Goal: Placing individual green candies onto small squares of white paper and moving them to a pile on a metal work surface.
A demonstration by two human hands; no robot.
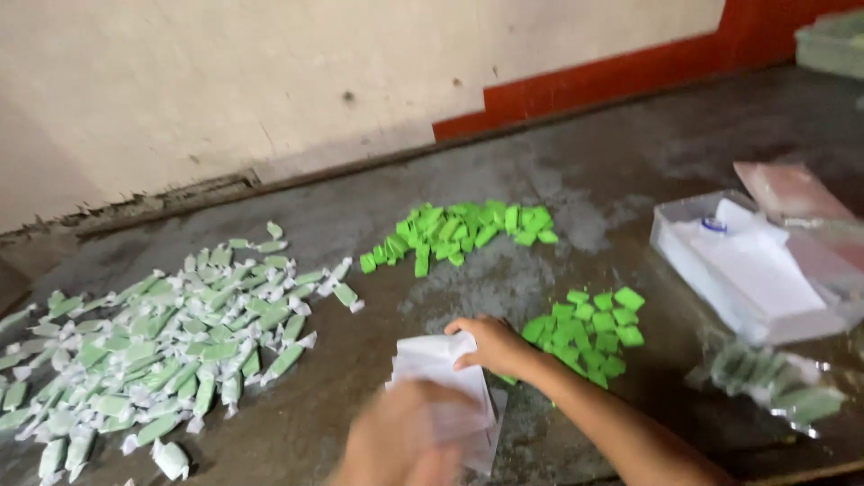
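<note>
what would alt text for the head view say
Two hands, right hand and blurred left hand, hold a stack of white paper wrappers on a grey table, between wrapped candies and bright green unwrapped pieces.

A clear plastic tray [693,261] sits beside a plastic bag [783,382].
</note>
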